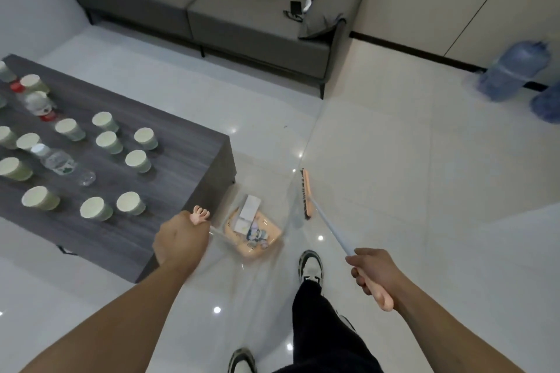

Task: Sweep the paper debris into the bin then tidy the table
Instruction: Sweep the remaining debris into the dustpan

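- The sweeping step looks nearly done: the paper debris (251, 222) already lies in the peach dustpan (257, 244), which hangs just off the worktop's (188, 160) near right corner, above the floor (394, 175).
- The left hand (178, 238) is clenched around the dustpan's handle top, which ends in a small toe-shaped knob.
- The right hand (374, 271) grasps the peach grip of the broom (307, 194); its head is tilted up, apparently clear of the floor, just right of the dustpan.
- No bin is in view, so the next move, as I judge it, calls for carrying the dustpan level to wherever the bin stands and tipping it out without spilling.
- After that comes the tidying of the worktop.
- Count on the worktop: about sixteen paper cups (138, 160), some cut off at the left edge, and three plastic bottles (62, 162), the clearest lying on its side.
- One broom, one dustpan.
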Demonstrator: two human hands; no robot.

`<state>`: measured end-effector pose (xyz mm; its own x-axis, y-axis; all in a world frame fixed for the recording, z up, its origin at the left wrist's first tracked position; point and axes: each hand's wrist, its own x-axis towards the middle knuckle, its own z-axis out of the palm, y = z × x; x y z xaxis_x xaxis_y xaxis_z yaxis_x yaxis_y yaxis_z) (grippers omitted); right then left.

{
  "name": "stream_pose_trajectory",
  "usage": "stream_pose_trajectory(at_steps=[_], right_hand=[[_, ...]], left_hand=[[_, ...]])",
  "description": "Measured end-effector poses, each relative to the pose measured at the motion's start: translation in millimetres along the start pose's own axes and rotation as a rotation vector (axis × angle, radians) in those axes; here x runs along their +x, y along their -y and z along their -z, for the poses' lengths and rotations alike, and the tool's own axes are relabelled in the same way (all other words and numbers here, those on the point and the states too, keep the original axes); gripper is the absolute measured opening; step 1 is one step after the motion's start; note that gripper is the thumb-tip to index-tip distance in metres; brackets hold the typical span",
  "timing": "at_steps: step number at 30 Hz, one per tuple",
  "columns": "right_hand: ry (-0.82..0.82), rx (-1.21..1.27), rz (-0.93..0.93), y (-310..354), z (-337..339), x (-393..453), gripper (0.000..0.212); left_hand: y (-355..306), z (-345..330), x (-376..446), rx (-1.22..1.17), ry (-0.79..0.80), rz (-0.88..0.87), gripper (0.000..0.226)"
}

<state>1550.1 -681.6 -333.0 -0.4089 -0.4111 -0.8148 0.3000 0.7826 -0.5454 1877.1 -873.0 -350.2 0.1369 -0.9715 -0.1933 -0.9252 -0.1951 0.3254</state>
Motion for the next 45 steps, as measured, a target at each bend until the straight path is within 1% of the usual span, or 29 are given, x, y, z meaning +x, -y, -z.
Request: stream_pose_trajectory(at_steps=[6, 7, 8, 10, 13, 16, 18, 21, 24, 26, 29, 30, 32, 34, 37, 38, 39, 41, 42, 44, 45], right_hand=[[-0.005, -0.097, 0.047, 108, 26, 116, 0.028], [0.006, -0.115, 0.059, 131, 31, 137, 0.022], [0.021, -0.134, 0.07, 155, 37, 156, 0.012], [0.037, -0.203, 0.069, 196, 48, 188, 0.014], [0.082, -0.31, 0.048, 253, 61, 229, 0.01], [0.106, -0.44, 0.058, 304, 59, 268, 0.013], [0.118, -0.525, 0.062, 331, 48, 286, 0.013], [0.165, -0.574, 0.044, 360, 26, 316, 0.012], [0.21, -0.684, 0.071, 364, 7, 336, 0.006], [0.263, -0.812, 0.105, 357, -1, 337, 0.011], [0.348, -1.029, 0.184, 336, -6, 329, 0.025], [0.377, -1.106, 0.223, 326, -6, 326, 0.023], [0.422, -1.245, 0.288, 307, -2, 312, 0.004], [0.461, -1.375, 0.355, 287, 5, 299, 0.01], [0.534, -1.553, 0.409, 258, 17, 276, 0.007], [0.564, -1.603, 0.416, 247, 22, 269, 0.014], [0.606, -1.621, 0.4, 237, 27, 261, 0.019], [0.677, -1.51, 0.294, 222, 37, 241, 0.023], [0.707, -1.431, 0.237, 216, 42, 231, 0.018], [0.748, -1.316, 0.15, 208, 52, 209, 0.015], [0.766, -1.276, 0.121, 205, 57, 199, 0.018]], left_hand=[[-102, -41, 90, 0.013, -0.038, 0.053, 0.035], [-120, -48, 103, 0.013, -0.031, 0.071, 0.035], [-137, -54, 113, 0.022, -0.023, 0.094, 0.034], [-169, -63, 127, 0.057, -0.017, 0.145, 0.03], [-205, -64, 138, 0.071, -0.022, 0.204, 0.027], [-221, -59, 136, 0.074, -0.015, 0.303, 0.028], [-218, -54, 119, 0.05, -0.021, 0.416, 0.028], [-206, -48, 82, 0.003, -0.053, 0.565, 0.029], [-193, -48, 30, 0.01, -0.075, 0.725, 0.033], [-189, -53, -7, -0.002, -0.083, 0.831, 0.033], [-187, -65, -60, -0.03, -0.116, 0.968, 0.034], [-186, -71, -75, -0.035, -0.123, 0.998, 0.035], [-186, -82, -101, -0.041, -0.13, 1.051, 0.035], [-186, -93, -124, -0.054, -0.143, 1.1, 0.035], [-184, -106, -151, -0.1, -0.176, 1.133, 0.034], [-183, -109, -156, -0.108, -0.185, 1.136, 0.034], [-181, -112, -161, -0.114, -0.191, 1.131, 0.033], [-179, -116, -168, -0.135, -0.2, 1.11, 0.029], [-179, -118, -171, -0.157, -0.209, 1.101, 0.026], [-178, -120, -181, -0.218, -0.231, 1.079, 0.023], [-177, -121, -188, -0.245, -0.242, 1.07, 0.022]])
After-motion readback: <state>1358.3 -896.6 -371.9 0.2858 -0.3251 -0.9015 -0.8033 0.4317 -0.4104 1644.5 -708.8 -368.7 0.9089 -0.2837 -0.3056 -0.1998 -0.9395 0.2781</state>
